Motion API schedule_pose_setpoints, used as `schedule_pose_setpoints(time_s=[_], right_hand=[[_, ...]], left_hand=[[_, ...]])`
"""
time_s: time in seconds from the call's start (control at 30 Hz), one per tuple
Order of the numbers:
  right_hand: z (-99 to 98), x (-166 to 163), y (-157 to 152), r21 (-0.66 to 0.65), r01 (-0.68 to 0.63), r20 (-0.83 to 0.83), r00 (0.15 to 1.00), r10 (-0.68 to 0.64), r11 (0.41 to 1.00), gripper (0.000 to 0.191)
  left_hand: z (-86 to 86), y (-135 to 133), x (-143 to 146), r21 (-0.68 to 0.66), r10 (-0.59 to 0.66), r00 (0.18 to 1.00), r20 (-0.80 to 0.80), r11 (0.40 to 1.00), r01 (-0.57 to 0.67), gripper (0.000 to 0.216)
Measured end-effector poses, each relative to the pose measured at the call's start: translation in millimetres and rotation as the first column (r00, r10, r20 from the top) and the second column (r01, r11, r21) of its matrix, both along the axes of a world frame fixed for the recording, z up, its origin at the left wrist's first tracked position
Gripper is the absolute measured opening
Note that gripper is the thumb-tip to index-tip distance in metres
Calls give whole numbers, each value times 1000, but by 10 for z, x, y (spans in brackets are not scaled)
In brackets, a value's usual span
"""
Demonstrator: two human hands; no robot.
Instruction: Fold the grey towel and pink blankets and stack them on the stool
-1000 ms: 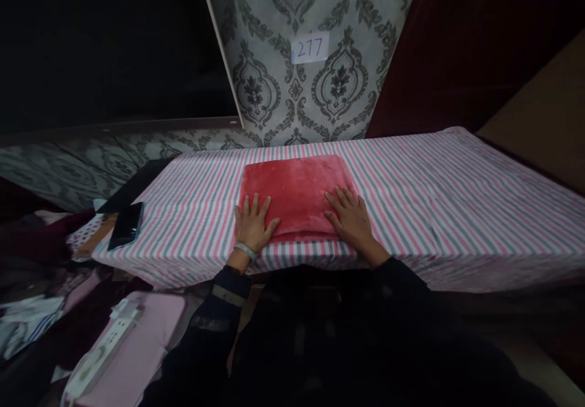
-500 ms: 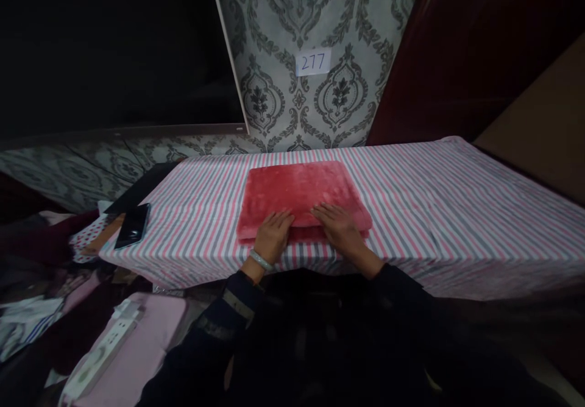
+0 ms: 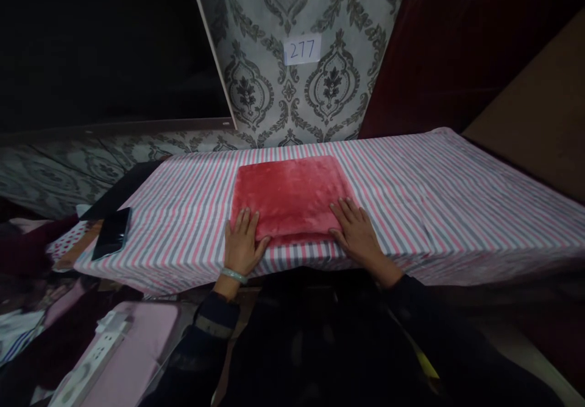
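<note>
A folded red plush cloth (image 3: 290, 194) lies flat on a table with a striped cover (image 3: 397, 194), its front edge showing stacked layers. On its near left corner rests my left hand (image 3: 242, 242), fingers spread and a pale bangle at the wrist. My right hand (image 3: 356, 230) lies on the near right corner with its fingers stretched out. Both palms face down and neither hand grips the cloth. What the thumbs touch along the front edge is hard to make out.
A phone (image 3: 112, 233) lies at the table's left edge. A pink stool (image 3: 146, 340) with a power strip (image 3: 94, 361) stands lower left. Behind are a dark screen (image 3: 109, 47) and a paper marked 277 (image 3: 302, 49) on the wall.
My hands have moved apart, from near the middle of the cloth's front edge to its two near corners. The camera view has shifted slightly, too.
</note>
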State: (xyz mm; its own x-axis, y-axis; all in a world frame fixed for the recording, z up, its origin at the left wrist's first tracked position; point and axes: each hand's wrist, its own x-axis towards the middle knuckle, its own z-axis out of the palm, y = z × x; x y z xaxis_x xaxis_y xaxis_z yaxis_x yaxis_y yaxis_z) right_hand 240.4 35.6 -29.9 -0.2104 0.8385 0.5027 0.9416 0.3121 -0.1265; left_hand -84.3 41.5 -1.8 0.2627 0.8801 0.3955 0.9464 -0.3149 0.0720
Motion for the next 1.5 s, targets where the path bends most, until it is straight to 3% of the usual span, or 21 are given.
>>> schedule_pose_setpoints(time_s=[0.2,0.37,0.53,0.73,0.87,0.97,1.07,1.2,1.33,1.5], right_hand=[[-223,65,-20,-14,-59,-26,998,59,998,64],[-214,89,-9,-13,-106,-45,993,106,994,71],[-163,213,-20,-22,-194,-55,980,193,981,78],[-165,360,-7,-30,-225,-73,972,222,974,62],[-175,429,-39,-8,-211,-96,973,209,977,55],[-81,435,-100,-14,-189,-89,978,187,982,53],[94,253,-132,-9,-120,-43,992,120,993,54],[207,-258,-100,-13,-108,27,994,109,994,58],[46,-560,-101,-50,-120,86,989,124,992,57],[-102,-531,-138,-48,-128,102,986,132,991,56]], left_hand=[[-136,14,-74,-86,-3,997,-76,996,-4,68],[-138,48,-119,-105,-22,998,-63,994,15,72],[-100,77,-309,-100,-145,989,1,984,144,78],[-122,44,-446,-61,-165,986,31,984,167,55],[-147,15,-493,-84,-123,990,63,988,128,56],[-37,-35,-488,-100,-117,992,45,988,121,55],[156,-94,-271,-58,-123,992,6,991,124,61],[261,-128,363,-38,-212,976,-52,977,210,74],[49,-143,807,-109,-226,973,-52,969,220,68],[-148,-176,827,-122,-210,977,-25,971,206,63]])
